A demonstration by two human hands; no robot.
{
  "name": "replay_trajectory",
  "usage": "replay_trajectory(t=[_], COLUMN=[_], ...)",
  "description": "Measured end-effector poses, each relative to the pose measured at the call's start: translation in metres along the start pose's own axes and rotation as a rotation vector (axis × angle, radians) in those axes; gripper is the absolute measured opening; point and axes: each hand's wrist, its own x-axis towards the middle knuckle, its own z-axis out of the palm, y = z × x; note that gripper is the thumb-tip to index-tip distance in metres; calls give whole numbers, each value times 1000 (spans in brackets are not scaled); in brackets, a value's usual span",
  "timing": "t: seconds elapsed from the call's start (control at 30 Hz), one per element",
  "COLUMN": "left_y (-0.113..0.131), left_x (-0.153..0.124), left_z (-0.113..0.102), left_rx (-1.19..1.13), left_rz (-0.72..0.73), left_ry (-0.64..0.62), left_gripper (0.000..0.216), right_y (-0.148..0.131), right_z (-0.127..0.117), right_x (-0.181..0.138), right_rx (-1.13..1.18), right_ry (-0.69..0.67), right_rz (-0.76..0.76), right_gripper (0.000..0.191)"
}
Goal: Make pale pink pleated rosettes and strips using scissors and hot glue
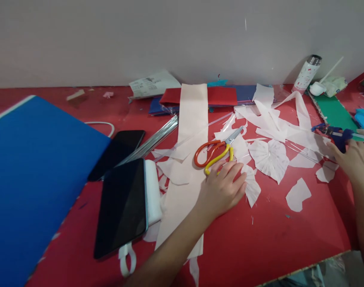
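Left hand (pixel 225 184) is loosely curled by the scissors (pixel 226 142) on the red table (pixel 271 239), can't tell if it's gripping anything. Right hand (pixel 353 156) is at the dark blue tool (pixel 339 137) far right, can't tell if it's clamped.

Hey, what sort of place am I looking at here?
Most likely a craft workspace: scissors lie among cut pale scraps, with a pleated, leaf-like piece nearby on the red tabletop.
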Motion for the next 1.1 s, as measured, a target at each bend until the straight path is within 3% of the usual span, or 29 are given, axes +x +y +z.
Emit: replay_trajectory(t=[0.2,0.3,0.5,0.67,0.8,0.9,1.1], left_y=[-1,-1,2,3,3,3,3], left_x=[0,0,1,0,2,3,3], left_z=[1,1,2,4,3,0,0], left_rx=[1,3,-28,-44,-50,-92,-56], left_rz=[-15,-15,-21,-18,-48,-10,-57], left_ry=[7,11,1,-99,-146,-180,-184], left_gripper=[13,12,18,24,27,28,29], right_y=[7,12,-3,-43,-81,-102,-128], right_z=[-1,1,-12,-26,-20,-15,-16], right_x=[-11,-19,-46,-70,-93,-106,-100], right_rx=[-58,-25,122,275,430,458,538], right_ry=[11,77,283,165,-37,-84,-173], right_rz=[-63,-135,-237,-388,-632,-800,-953], right_gripper=[65,63,32,18,18,18,20])
